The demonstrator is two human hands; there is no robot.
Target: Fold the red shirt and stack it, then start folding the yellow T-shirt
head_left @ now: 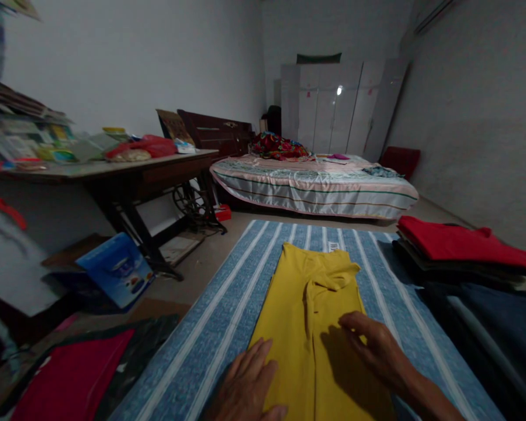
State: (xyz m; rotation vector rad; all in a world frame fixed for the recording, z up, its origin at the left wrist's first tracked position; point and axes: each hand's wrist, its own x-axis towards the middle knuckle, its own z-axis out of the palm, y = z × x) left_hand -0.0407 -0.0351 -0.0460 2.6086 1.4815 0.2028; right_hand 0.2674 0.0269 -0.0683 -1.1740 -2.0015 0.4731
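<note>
A yellow garment [309, 304] lies folded lengthwise on a blue-and-white striped cloth [228, 310]. My left hand [248, 386] rests flat on the garment's near left edge, fingers stretched out. My right hand [372, 345] presses on the garment's right side with fingers spread and slightly bent. Neither hand grips anything.
A stack of folded clothes topped by a red piece [460, 242] sits at the right, with dark fabric [495, 333] beside it. Red cloth [70, 380] lies at the lower left. A sewing table [114, 172] with clutter stands left; a bed [315, 184] is behind.
</note>
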